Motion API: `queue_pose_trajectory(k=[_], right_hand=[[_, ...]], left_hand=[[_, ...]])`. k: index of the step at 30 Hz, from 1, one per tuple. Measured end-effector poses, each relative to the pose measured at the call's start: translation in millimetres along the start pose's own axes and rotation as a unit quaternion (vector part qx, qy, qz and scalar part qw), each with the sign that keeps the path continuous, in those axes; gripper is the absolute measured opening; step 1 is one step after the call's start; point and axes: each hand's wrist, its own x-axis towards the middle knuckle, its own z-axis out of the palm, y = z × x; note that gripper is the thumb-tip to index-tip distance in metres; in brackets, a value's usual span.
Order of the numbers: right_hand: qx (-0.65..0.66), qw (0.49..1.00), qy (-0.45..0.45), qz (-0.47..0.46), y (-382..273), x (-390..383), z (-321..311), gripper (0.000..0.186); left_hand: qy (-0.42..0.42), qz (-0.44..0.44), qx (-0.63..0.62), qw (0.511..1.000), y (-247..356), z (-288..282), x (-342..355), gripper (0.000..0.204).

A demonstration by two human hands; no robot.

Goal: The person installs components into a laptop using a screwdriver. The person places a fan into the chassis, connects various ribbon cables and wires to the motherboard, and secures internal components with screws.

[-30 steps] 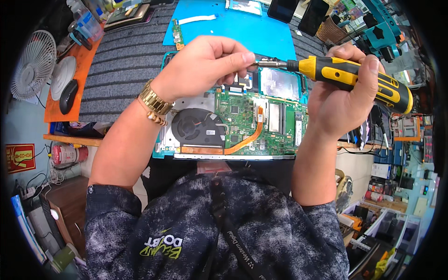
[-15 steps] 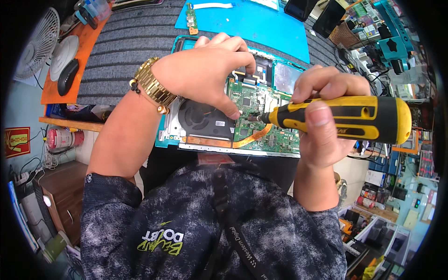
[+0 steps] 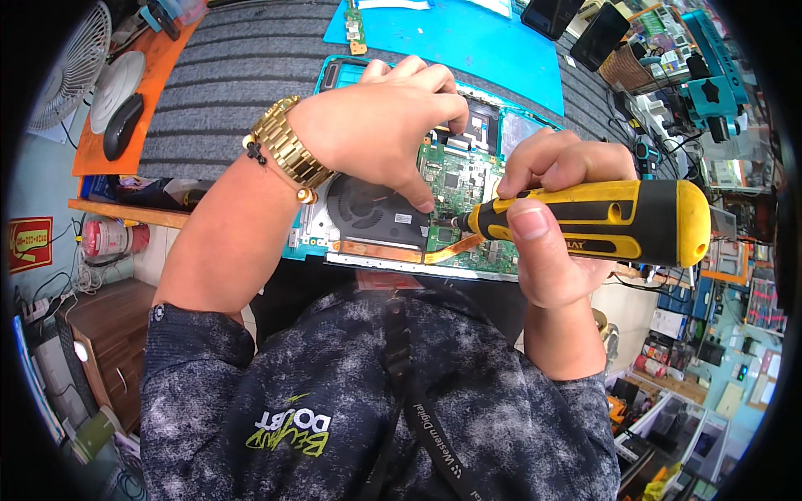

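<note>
An opened laptop base (image 3: pixel 480 269) with a teal edge lies in front of me, its green circuit board (image 3: pixel 451 179), black cooling fan (image 3: pixel 372 213) and copper heat pipe (image 3: pixel 384 250) exposed. My right hand (image 3: pixel 555 217) is wrapped round a yellow-and-black screwdriver (image 3: pixel 622 221). The screwdriver lies nearly level, and its tip points left to the board beside the fan's right edge. Over the fan and board, my left hand (image 3: pixel 384 129) is spread, its thumb at the fan's edge near the tip. Its other fingers reach over the laptop's far part, where their contact is partly hidden.
A blue mat (image 3: pixel 468 50) lies beyond the laptop on a grey ribbed cloth (image 3: pixel 242 92). It bears a small green board (image 3: pixel 356 32). At the left are a black mouse (image 3: pixel 124 127) and a white fan (image 3: pixel 75 63). A teal clamp stand (image 3: pixel 714 92) rises at the right.
My right hand has brought the screwdriver left, so its tip is closer to the fan's edge and my left thumb. My left hand keeps about the same place over the laptop.
</note>
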Motion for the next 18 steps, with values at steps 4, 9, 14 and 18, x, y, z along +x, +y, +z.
queue_pose_trajectory(k=[4, 9, 14, 18], right_hand=[[-0.006, 1.0, -0.016, -0.01, 0.9, 0.5, 1.5, 0.045], [-0.004, 1.0, -0.024, -0.008, 0.9, 1.1, 2.2, 0.047], [0.001, 1.0, -0.019, -0.009, 2.0, 0.9, 1.0, 0.047], [0.0, 0.999, -0.027, -0.019, 4.8, 2.3, -0.3, 0.047]], left_hand=[[0.003, -0.001, 0.006, 1.0, -0.1, 0.8, -0.2, 0.082], [0.001, -0.005, -0.003, 1.0, -0.8, 1.2, 0.2, 0.081], [0.002, 0.004, 0.0, 1.0, -2.1, 1.9, 0.4, 0.081], [0.001, 0.006, 0.004, 1.0, -2.4, 2.1, 0.8, 0.082]])
